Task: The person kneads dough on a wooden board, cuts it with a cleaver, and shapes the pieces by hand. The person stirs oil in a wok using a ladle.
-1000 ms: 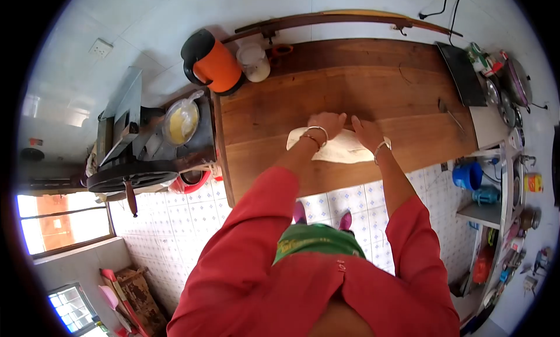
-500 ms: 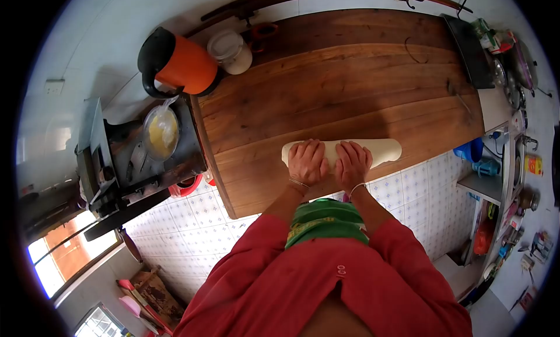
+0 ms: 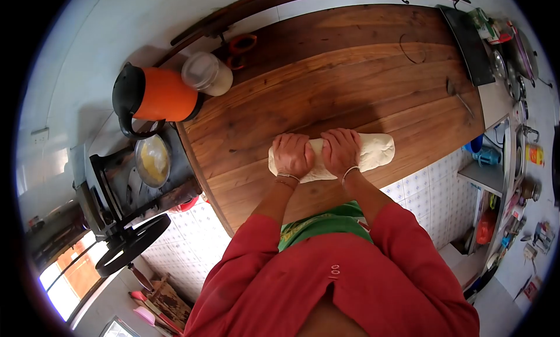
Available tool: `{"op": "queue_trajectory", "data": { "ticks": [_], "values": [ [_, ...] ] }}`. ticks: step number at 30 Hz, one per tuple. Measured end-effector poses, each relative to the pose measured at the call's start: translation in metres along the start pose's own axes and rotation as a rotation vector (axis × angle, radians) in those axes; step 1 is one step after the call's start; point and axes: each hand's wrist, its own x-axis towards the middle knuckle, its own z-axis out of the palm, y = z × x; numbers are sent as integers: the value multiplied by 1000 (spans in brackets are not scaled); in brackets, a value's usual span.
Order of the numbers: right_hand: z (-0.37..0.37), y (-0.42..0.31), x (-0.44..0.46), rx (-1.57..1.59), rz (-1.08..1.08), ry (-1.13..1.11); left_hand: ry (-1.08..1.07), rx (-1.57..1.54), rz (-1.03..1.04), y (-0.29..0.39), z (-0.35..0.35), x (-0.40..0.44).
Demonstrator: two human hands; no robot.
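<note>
Two hands bear down on one pale roll of dough

Both of the person's bare hands are closed over a long, pale roll of dough [image 3: 376,150], which lies crosswise on the near part of a wooden tabletop [image 3: 350,69]. The left hand [image 3: 293,156] is clamped on the dough toward its left end, knuckles up and fingers curled down over it. The right hand [image 3: 341,153] is clamped in the same way just beside it, near the middle, so that a longer stretch of dough shows on the right. The two hands are apart, with a narrow strip of dough between them. Each wrist wears a thin bangle, and both arms come from red sleeves [image 3: 256,244].

At the far left corner of the tabletop stands an orange electric kettle [image 3: 169,95] with a black lid and handle. A jar [image 3: 207,74] with a translucent lid stands just beside it on the right, with orange loop handles [image 3: 242,43] near the jar. Near the right edge lies a thin, long-handled utensil [image 3: 458,96], its head too small to tell. A dark flat panel [image 3: 466,45] lies at the far right. Left of the tabletop, a bowl [image 3: 168,171] holds something yellow, and a black wheel [image 3: 122,258] shows nearer the person.
</note>
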Motion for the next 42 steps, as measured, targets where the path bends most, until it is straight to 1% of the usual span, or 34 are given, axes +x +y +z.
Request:
{"op": "queue_trajectory", "data": {
  "ticks": [6, 8, 11, 15, 17, 21, 23, 24, 26, 27, 29, 30, 31, 32, 33, 34, 36, 37, 38, 40, 41, 42],
  "values": [
    [7, 7, 18, 2, 2, 2, 8, 30, -85, -5, 9, 12],
    [8, 8, 23, -70, 28, -95, 11, 26, -118, -7, 12, 15],
    [18, 14, 27, -142, 42, -127, -21, 42, -171, -8, 11, 23],
    [22, 16, 40, -108, 79, -138, -38, 52, -218, -9, 12, 32],
    [24, 17, 47, -147, 121, -182, -84, 64, -276, -9, 12, 38],
    [27, 19, 59, -173, 157, -236, -29, 105, -247, -16, 20, 45],
    [31, 21, 63, -164, 176, -200, -32, 76, -306, -17, 22, 48],
    [32, 21, 65, -163, 168, -190, -20, 80, -300, -19, 24, 49],
    [32, 21, 74, -174, 257, -271, -16, 86, -320, -23, 27, 54],
    [32, 24, 79, -177, 239, -246, 11, 87, -307, -23, 29, 59],
    [28, 19, 72, -195, 256, -285, -100, 146, -443, -15, 22, 56],
    [25, 12, 57, -195, 257, -281, -100, 146, -439, -17, 24, 42],
    [22, 8, 46, -222, 264, -338, -206, 190, -426, -25, 32, 31],
    [15, 7, 55, -258, 265, -354, -280, 235, -385, -29, 32, 44],
    [-4, -4, 48, -252, 239, -434, -358, 190, -422, -17, 18, 43],
    [-20, -14, 39, -258, 252, -439, -369, 181, -418, -11, 4, 37],
    [-53, -32, 30, -246, 249, -630, -731, 29, -457, -6, -25, 33],
    [-65, -49, 26, -277, 275, -628, -653, 42, -427, 7, -43, 23],
    [-61, -61, 17, -282, 292, -629, -665, 35, -416, 16, -51, 9],
    [-42, -74, -8, -249, 157, -482, -427, 215, -317, 30, -57, -21],
    [-37, -76, -23, -253, 177, -485, -415, 251, -356, 37, -59, -35],
    [-34, -81, -40, -216, 148, -368, -426, 243, -346, 42, -58, -48]
  ]
}}
